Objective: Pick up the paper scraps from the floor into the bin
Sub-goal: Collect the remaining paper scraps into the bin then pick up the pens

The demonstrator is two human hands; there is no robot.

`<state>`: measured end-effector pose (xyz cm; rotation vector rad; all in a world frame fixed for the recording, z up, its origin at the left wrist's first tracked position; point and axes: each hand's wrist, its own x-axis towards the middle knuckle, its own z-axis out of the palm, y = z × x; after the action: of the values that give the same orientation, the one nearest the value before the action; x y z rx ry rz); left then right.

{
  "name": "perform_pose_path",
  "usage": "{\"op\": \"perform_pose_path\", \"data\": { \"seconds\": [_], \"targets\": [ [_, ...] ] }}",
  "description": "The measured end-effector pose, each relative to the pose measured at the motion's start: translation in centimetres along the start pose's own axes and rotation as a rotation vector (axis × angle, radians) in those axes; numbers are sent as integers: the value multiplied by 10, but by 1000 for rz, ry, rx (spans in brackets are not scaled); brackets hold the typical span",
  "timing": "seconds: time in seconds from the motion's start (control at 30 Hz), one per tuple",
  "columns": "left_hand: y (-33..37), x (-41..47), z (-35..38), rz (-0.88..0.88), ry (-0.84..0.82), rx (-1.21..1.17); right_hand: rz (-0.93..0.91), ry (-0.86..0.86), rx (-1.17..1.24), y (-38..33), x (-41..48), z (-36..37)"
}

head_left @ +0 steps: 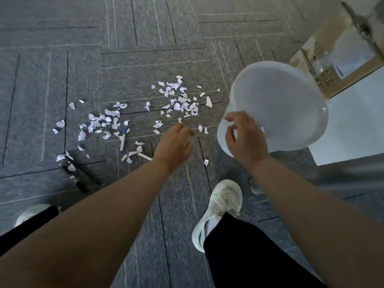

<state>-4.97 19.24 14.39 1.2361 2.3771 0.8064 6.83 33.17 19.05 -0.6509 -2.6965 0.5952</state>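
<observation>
Just ahead of the left hand [175, 145], paper scraps [182, 100] lie scattered over the grey carpeted floor [52, 69], one thick patch beyond its fingertips and a second patch well out to its left. That hand reaches down with fingers curled together at the tips; whether it pinches a scrap already I cannot tell, as the fingertips are turned away. The right hand [244, 137] grips the near rim of the bin [276, 104], a pale translucent tub held tilted with its mouth toward the person, to the right of the scraps. It looks empty, so the job seems barely begun.

Two pens [123, 138] and a dark marker-like object [78, 175] lie among the left patch; a careless sweep there could carry them into the bin with the paper. The scraps are small and light, so a loose pinch may shed pieces on the way across, and a draught from a quick hand could scatter them wider. With the bin tipped this far, anything dropped in near the rim might slide back out. A shoe [220, 210] stands close beneath the right forearm, and one stray scrap near it could be trodden into the carpet.
</observation>
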Motion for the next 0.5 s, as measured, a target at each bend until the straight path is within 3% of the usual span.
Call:
{"op": "perform_pose_path", "data": {
  "seconds": [0.17, 0.33, 0.5],
  "targets": [
    [-76, -33, -1, -188, -24, 51, -42, -212, 27, -19, 5, 77],
    [-137, -55, 30, -310, -187, 130, 349, -304, 67, 25, -21, 145],
    [-173, -71, 68, -383, -263, 103, 552, -353, -17, 66, -47, 191]
  ]
}}
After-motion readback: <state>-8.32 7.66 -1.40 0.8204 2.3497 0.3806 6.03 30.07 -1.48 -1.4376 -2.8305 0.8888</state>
